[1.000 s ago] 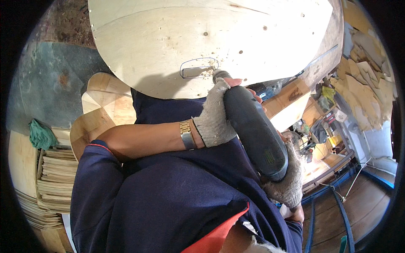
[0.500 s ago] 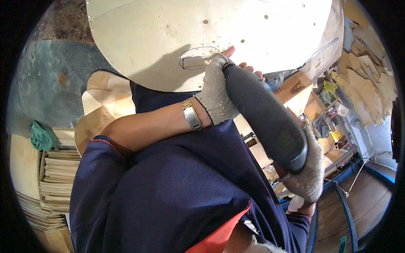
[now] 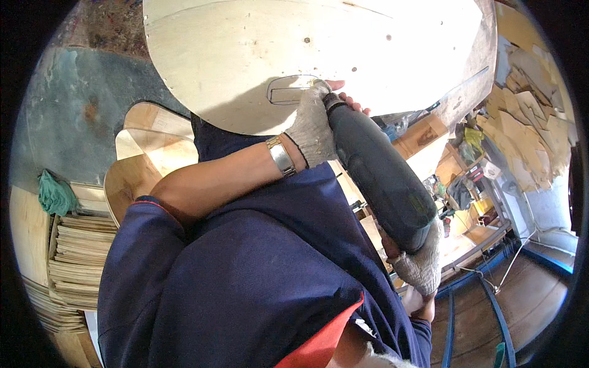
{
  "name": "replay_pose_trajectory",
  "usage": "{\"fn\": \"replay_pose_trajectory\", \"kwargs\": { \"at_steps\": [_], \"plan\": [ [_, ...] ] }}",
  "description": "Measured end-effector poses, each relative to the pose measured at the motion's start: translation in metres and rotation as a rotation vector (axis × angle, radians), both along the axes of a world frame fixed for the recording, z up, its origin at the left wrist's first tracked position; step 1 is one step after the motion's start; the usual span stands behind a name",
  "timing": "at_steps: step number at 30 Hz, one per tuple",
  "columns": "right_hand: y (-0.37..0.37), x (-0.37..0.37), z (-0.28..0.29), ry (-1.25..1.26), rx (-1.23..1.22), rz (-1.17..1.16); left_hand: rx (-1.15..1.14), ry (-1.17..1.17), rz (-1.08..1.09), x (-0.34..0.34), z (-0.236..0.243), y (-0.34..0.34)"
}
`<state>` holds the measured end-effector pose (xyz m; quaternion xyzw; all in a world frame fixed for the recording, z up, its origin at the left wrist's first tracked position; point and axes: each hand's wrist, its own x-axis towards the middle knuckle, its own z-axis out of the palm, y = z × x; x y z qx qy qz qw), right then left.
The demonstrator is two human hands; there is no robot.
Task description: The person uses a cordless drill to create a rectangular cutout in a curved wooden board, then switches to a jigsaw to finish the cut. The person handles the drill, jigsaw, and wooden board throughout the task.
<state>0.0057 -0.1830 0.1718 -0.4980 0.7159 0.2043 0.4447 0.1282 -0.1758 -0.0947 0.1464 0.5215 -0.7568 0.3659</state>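
Observation:
A dark power tool (image 3: 383, 178) with a long rounded body slants from the pale wooden board (image 3: 215, 61) down to the right. My left hand (image 3: 314, 122), in a fingerless knitted glove, is closed round its front end, thumb and fingertips bare. The rear is held by my right hand (image 3: 423, 260), gloved too and partly behind the tool body. An outline drawn in dark line (image 3: 285, 95) on the board lies just left of the tool's front end. The tool's tip is hidden by my left hand. A few wood crumbs lie by it.
Curved wooden pieces (image 3: 129, 178) stand at the left, above a stack of thin wooden sheets (image 3: 80, 257) and a green cloth (image 3: 56, 193). Wood offcuts (image 3: 521, 122) are heaped at the far right. Cluttered shelving (image 3: 472, 202) stands beyond my right hand.
My right hand and the tool's rear have swung left, making the tool a little steeper. Fewer wood crumbs show by my left thumb. The board sits slightly lower and further right in view.

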Motion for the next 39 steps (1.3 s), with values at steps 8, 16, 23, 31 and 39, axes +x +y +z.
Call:
{"fn": "replay_pose_trajectory", "kwargs": {
  "at_steps": [8,16,23,31,39],
  "plan": [
    [-0.016,0.015,-0.011,-0.042,0.06,0.04,-0.113,-0.152,-0.207,0.01,-0.008,-0.002],
    [-0.02,0.006,-0.008,-0.068,0.067,0.033,0.009,-0.225,-0.191,0.004,0.001,-0.012],
    [-0.011,0.001,-0.012,-0.148,0.004,-0.09,0.144,-0.134,-0.195,0.013,0.018,-0.01],
    [-0.025,0.005,-0.012,-0.074,0.093,-0.016,0.048,0.046,-0.168,0.012,0.064,-0.003],
    [-0.029,0.013,-0.007,-0.092,0.088,0.016,0.023,-0.023,-0.192,0.013,0.063,-0.004]
  ]
}}
